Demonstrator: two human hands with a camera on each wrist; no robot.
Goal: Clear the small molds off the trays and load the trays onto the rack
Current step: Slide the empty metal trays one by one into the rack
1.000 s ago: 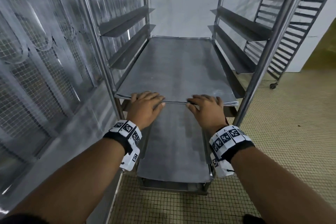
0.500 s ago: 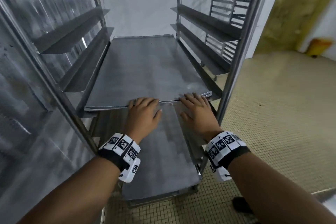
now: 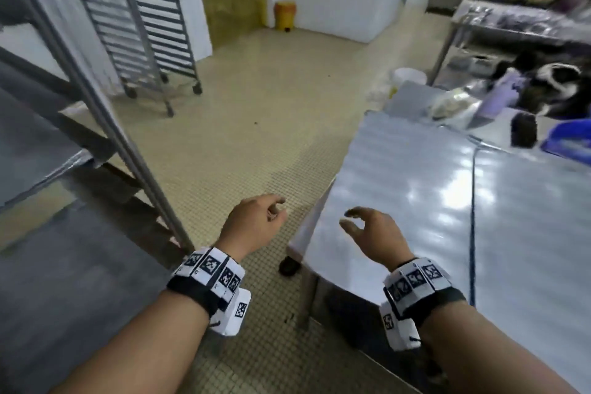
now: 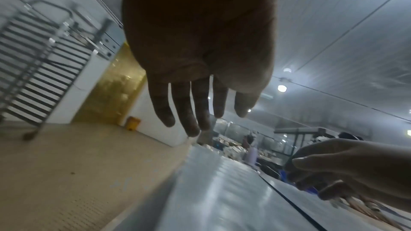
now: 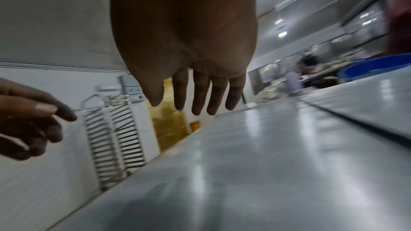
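Note:
The steel rack [image 3: 96, 99] stands at the left of the head view, with a flat metal tray [image 3: 35, 150] lying on one of its rails. My left hand [image 3: 256, 221] hangs in the air over the tiled floor, between the rack and the steel table [image 3: 415, 189]. Its fingers are relaxed and hold nothing; in the left wrist view the fingers [image 4: 189, 111] point loosely forward. My right hand [image 3: 367, 227] hovers over the table's near corner, also empty, with loose fingers [image 5: 200, 94]. No small molds are in view.
A second empty wheeled rack [image 3: 140, 19] stands by the far white wall. A yellow bin [image 3: 284, 14] sits on the floor beyond. Clutter, a blue tub [image 3: 566, 141] and another person [image 3: 556, 80] are at the table's far right end. A shelf unit stands behind.
Both hands have let go of the tray's front edge on the rack and swung right. My view has turned from the rack toward the steel table.

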